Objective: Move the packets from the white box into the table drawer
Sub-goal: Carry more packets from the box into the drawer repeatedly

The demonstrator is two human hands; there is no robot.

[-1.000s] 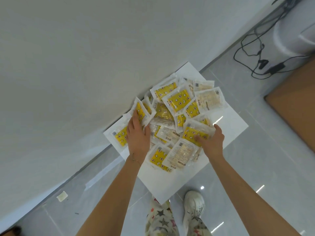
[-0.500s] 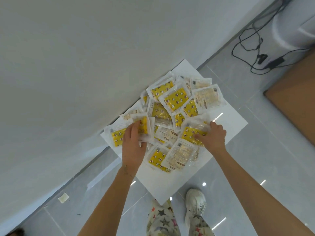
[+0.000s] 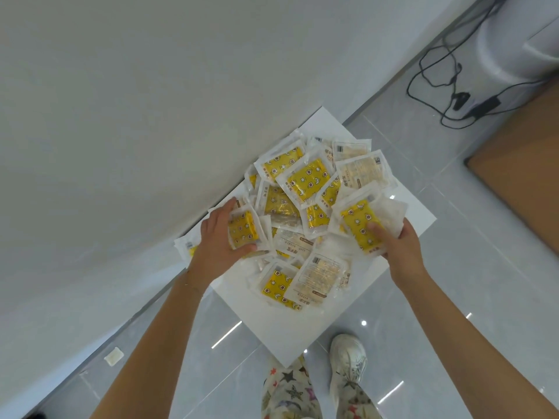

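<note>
Several clear packets with yellow star-patterned contents lie heaped in a pile (image 3: 305, 189) on a flat white surface (image 3: 302, 334) that juts from under the white table top (image 3: 121, 116). My left hand (image 3: 216, 240) grips a small bunch of packets (image 3: 245, 229) at the pile's left edge. On the right side my right hand (image 3: 399, 246) holds a yellow packet (image 3: 361, 226) with a white one behind it, lifted a little above the pile. I cannot tell whether the white surface is the box or the drawer.
The white table top fills the upper left. Below it is grey tiled floor (image 3: 453, 267), with my shoes (image 3: 348, 364) and patterned trousers near the bottom. Black cables (image 3: 447, 86) and a white bin (image 3: 514, 40) sit at top right, a brown board (image 3: 523, 176) at right.
Both hands have closed on packets and lifted them off the pile. The left hand turned palm-up with its bunch; the right hand raised a yellow packet.
</note>
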